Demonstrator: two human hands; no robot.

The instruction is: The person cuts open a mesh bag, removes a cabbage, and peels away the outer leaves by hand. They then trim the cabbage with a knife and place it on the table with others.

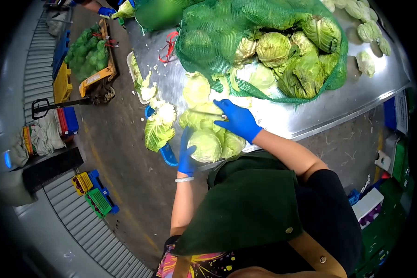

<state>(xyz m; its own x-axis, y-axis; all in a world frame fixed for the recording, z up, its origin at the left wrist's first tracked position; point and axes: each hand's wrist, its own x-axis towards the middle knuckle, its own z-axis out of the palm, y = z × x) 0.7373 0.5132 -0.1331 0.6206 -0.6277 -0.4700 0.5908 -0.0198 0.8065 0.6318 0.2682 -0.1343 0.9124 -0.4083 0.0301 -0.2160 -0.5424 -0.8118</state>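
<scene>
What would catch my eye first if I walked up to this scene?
A big green net sack stuffed with cabbages fills the top of the steel table. Below it, at the table's near edge, are two blue-gloved hands: the left hand grips a pale cabbage, and the right hand holds a knife just above it.
</scene>
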